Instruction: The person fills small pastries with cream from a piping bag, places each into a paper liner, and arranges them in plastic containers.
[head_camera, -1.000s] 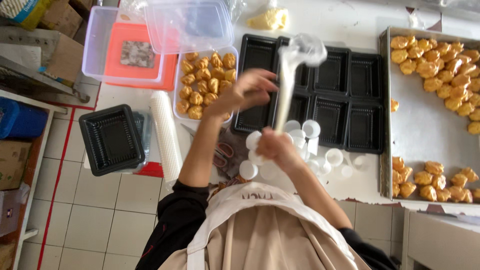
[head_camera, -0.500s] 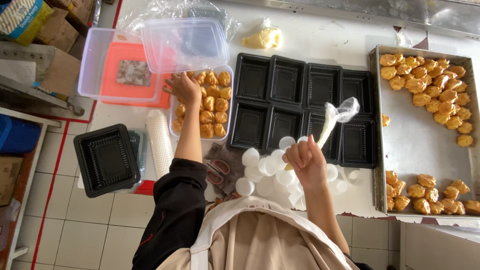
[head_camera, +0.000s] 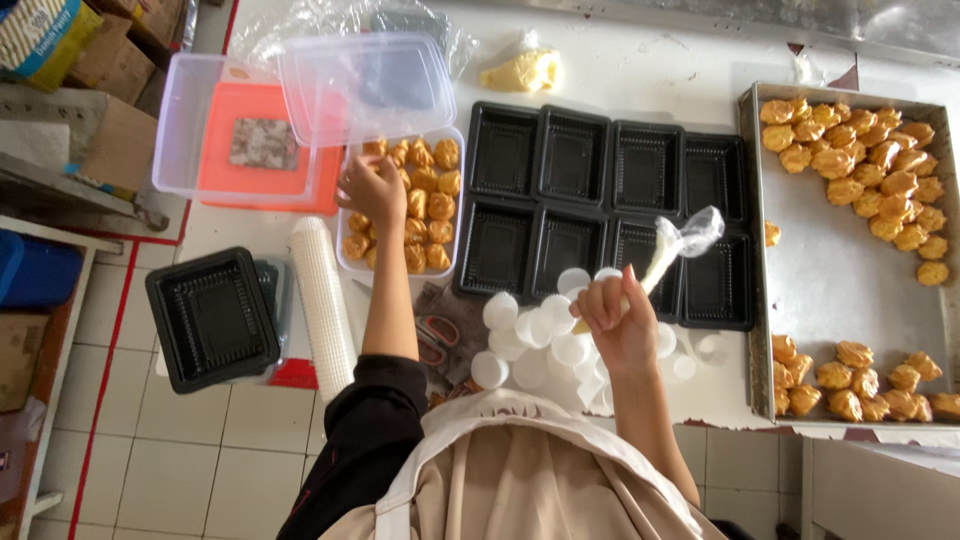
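Here the left hand (head_camera: 372, 190) reaches into a clear tub of golden cream puffs (head_camera: 425, 205), fingers curled down among them; whether they pinch one cannot be told. The right hand (head_camera: 618, 322) is closed around a piping bag (head_camera: 672, 248), held over a scatter of white paper cups (head_camera: 545, 335). Black compartment trays (head_camera: 600, 215) sit just beyond, a metal baking tray (head_camera: 845, 270) of puffs to the right. A white worktop (head_camera: 640, 60) carries everything; tiled floor (head_camera: 200, 450) lies below.
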